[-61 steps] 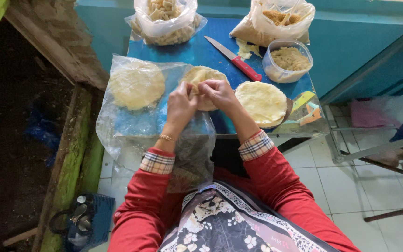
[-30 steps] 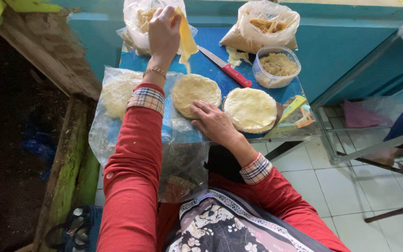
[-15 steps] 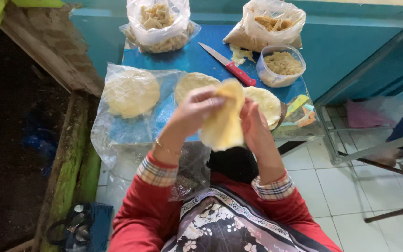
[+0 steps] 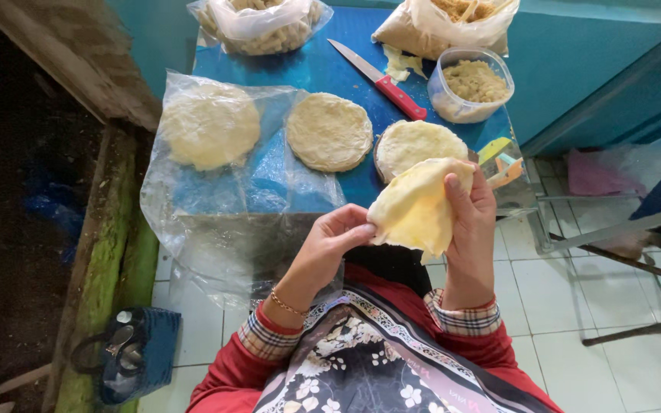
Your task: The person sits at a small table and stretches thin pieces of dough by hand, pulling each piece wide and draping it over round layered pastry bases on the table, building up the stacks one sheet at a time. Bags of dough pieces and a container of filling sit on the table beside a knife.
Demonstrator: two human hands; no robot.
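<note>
Both of my hands hold one thin, pale yellow round wrapper sheet up in front of my chest. My left hand pinches its left edge between thumb and fingers. My right hand supports it from the right, thumb on its upper edge. On the blue table beyond lie a stack of round wrappers, a second stack on a plate, and a third stack inside a clear plastic bag.
A red-handled knife lies at the table's middle back. A clear tub of crumbly filling stands at the right. Two open plastic bags of fried pieces sit at the far edge. A blue bag rests on the floor at left.
My left hand reached to the far bag and came back. Both hands then lifted one wrapper off the table and now hold it lower and further right, spread between them.
</note>
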